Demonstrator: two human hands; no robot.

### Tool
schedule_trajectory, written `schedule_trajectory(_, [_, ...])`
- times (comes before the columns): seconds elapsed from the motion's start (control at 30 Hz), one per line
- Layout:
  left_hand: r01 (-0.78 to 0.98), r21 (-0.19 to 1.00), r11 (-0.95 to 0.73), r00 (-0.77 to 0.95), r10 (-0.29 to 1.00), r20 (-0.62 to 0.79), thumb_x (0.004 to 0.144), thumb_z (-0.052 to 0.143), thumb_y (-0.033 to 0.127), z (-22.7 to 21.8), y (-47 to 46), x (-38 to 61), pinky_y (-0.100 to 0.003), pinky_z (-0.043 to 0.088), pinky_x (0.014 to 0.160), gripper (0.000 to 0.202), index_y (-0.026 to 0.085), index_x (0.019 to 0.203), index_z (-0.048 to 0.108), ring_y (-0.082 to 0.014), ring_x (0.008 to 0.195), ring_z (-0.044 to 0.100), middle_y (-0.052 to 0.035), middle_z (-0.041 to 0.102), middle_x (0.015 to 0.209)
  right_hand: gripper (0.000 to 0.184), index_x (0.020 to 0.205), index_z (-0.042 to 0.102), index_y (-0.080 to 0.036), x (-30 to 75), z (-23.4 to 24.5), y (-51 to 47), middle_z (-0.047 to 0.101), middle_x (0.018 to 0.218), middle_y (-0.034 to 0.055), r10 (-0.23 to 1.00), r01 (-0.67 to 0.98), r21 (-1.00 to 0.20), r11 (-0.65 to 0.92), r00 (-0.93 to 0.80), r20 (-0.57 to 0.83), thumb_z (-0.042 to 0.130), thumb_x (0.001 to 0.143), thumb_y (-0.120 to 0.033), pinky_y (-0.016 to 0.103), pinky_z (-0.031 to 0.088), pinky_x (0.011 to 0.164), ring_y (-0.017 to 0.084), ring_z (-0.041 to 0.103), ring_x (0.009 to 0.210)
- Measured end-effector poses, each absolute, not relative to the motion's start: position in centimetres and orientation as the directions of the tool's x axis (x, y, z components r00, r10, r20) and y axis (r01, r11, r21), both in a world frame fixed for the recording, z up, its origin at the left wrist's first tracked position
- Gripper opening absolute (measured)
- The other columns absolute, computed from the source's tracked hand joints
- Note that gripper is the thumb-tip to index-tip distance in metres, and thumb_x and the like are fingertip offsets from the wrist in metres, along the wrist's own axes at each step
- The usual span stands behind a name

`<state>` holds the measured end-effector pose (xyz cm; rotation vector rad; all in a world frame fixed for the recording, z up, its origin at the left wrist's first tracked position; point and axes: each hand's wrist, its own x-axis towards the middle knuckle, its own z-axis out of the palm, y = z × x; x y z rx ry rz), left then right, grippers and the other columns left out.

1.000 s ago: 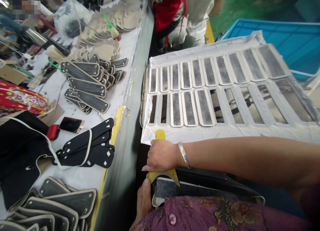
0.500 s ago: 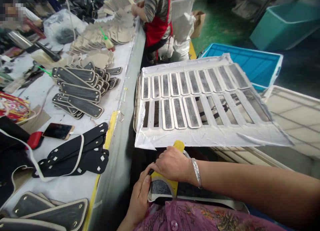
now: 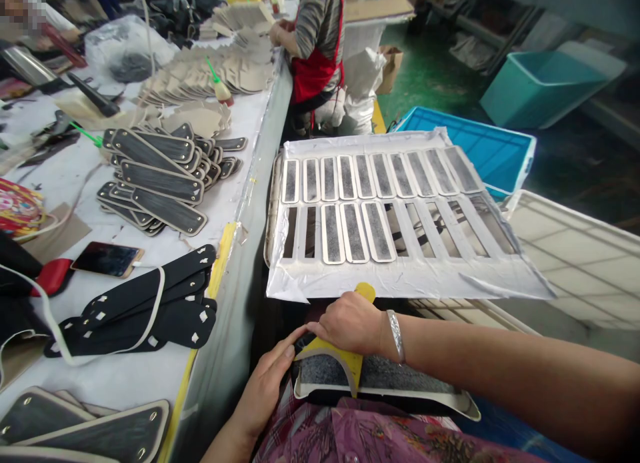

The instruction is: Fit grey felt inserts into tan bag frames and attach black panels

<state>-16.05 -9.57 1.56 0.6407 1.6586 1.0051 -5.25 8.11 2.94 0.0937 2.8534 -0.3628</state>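
My right hand [image 3: 347,324] is closed round a yellow scraper-like tool [image 3: 340,356], pressing its curved blade onto the end of a long grey strip with a cream border [image 3: 390,383] that lies across my lap. My left hand [image 3: 270,376] rests with fingers stretched flat against the strip's left end, touching the tool's edge. Just beyond my hands lies a white slotted template [image 3: 400,276] over a tray, with grey strips [image 3: 350,223] set in many of its slots.
A long white table [image 3: 80,183] on the left carries stacks of grey strips [image 3: 160,183], black pieces [image 3: 150,309], a phone [image 3: 105,257] and beige cutouts. A person in a red apron [image 3: 320,49] stands at the far end. Blue bins [image 3: 480,149] and a white tray [image 3: 575,263] stand at right.
The view tilted up and back. My left hand slid up from under the strip's end to lie flat on it, and more of the strip shows under the yellow tool.
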Motion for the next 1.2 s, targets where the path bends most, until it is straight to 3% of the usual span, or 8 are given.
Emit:
schedule_trajectory(0.13, [-0.078,0.873,0.482,-0.239,0.841,-0.485,0.086,0.045,0.036,1.7,-8.8,-17.0,-0.039,0.031,0.105,0.039,0.020,0.121,0.055,-0.0231,0.119,0.048,-0.0051,0.056,0.125,0.043,0.084,0.067,-0.020,-4.7,3.0,8.1,0.067,0.069,0.0049,0.029,0.088,-0.231,0.969,-0.969,-0.247,0.028,0.095,-0.035,0.024,0.028,0.048,0.018,0.062,0.062])
schedule_trajectory(0.47, [-0.163,0.831,0.532,-0.284,0.781,-0.556,0.081,0.046,0.027,1.8,-8.1,-16.2,-0.033,0.042,0.093,0.037,0.017,0.114,0.060,-0.0213,0.106,0.057,-0.0058,0.062,0.117,0.037,0.085,0.065,-0.021,-3.9,2.3,7.6,0.066,0.065,0.0031,0.017,0.050,-0.228,0.972,-0.989,-0.145,0.031,0.094,-0.031,0.025,0.023,0.049,0.017,0.059,0.059])
schedule_trajectory(0.6, [-0.075,0.846,0.528,-0.347,0.781,-0.519,0.081,0.042,0.025,2.4,-7.8,-15.5,-0.031,0.040,0.095,0.037,0.018,0.112,0.061,-0.0206,0.109,0.054,-0.0042,0.061,0.119,0.048,0.070,0.065,-0.015,-3.8,3.2,8.8,0.064,0.060,0.0063,0.108,0.138,-0.360,0.923,-0.989,-0.102,0.030,0.094,-0.037,0.024,0.022,0.047,0.013,0.054,0.052])
schedule_trajectory(0.73, [-0.083,0.870,0.487,-0.330,0.810,-0.485,0.082,0.043,0.030,2.5,-8.1,-15.8,-0.034,0.035,0.100,0.037,0.018,0.111,0.062,-0.0210,0.114,0.051,-0.0039,0.061,0.118,0.073,0.058,0.059,-0.014,-4.4,5.3,10.1,0.048,0.046,0.0000,0.302,0.259,-0.791,0.554,-0.948,-0.098,0.005,0.090,-0.051,0.022,0.024,0.038,0.011,0.038,0.040])
schedule_trajectory(0.83, [-0.134,0.884,0.448,-0.284,0.837,-0.467,0.083,0.044,0.031,2.1,-8.5,-16.2,-0.035,0.034,0.101,0.038,0.017,0.115,0.060,-0.0218,0.113,0.051,-0.0046,0.061,0.118,0.068,0.058,0.049,-0.018,-6.0,6.6,8.9,0.033,0.044,-0.0058,0.330,0.090,-0.994,-0.059,-0.938,-0.104,0.002,0.089,-0.055,0.021,0.027,0.036,0.009,0.029,0.036])
schedule_trajectory(0.93, [-0.181,0.893,0.412,-0.271,0.852,-0.448,0.083,0.045,0.029,1.6,-8.8,-16.4,-0.035,0.037,0.097,0.040,0.016,0.118,0.057,-0.0225,0.106,0.055,-0.0047,0.064,0.112,0.056,0.056,0.046,-0.017,-7.8,6.5,6.4,0.030,0.045,-0.0067,0.383,-0.161,-0.829,-0.536,-0.921,-0.068,0.027,0.086,-0.061,0.020,0.023,0.035,0.006,0.026,0.035])
schedule_trajectory(1.07, [-0.211,0.895,0.392,-0.278,0.854,-0.439,0.081,0.048,0.026,1.4,-8.9,-16.6,-0.033,0.039,0.092,0.039,0.013,0.116,0.059,-0.0222,0.098,0.058,-0.0057,0.067,0.105,0.057,0.057,0.052,-0.015,-9.6,5.4,4.1,0.029,0.043,-0.0063,0.426,-0.263,-0.697,-0.667,-0.902,-0.067,0.037,0.082,-0.064,0.018,0.018,0.035,0.005,0.026,0.036])
schedule_trajectory(1.2, [-0.257,0.908,0.330,-0.263,0.881,-0.394,0.080,0.049,0.024,1.2,-8.9,-16.8,-0.028,0.040,0.087,0.035,0.015,0.112,0.062,-0.0203,0.093,0.059,-0.0046,0.069,0.099,0.056,0.058,0.055,-0.013,-10.5,4.8,3.6,0.030,0.043,-0.0063,0.433,-0.262,-0.684,-0.680,-0.897,-0.088,0.041,0.081,-0.063,0.017,0.016,0.035,0.004,0.026,0.036])
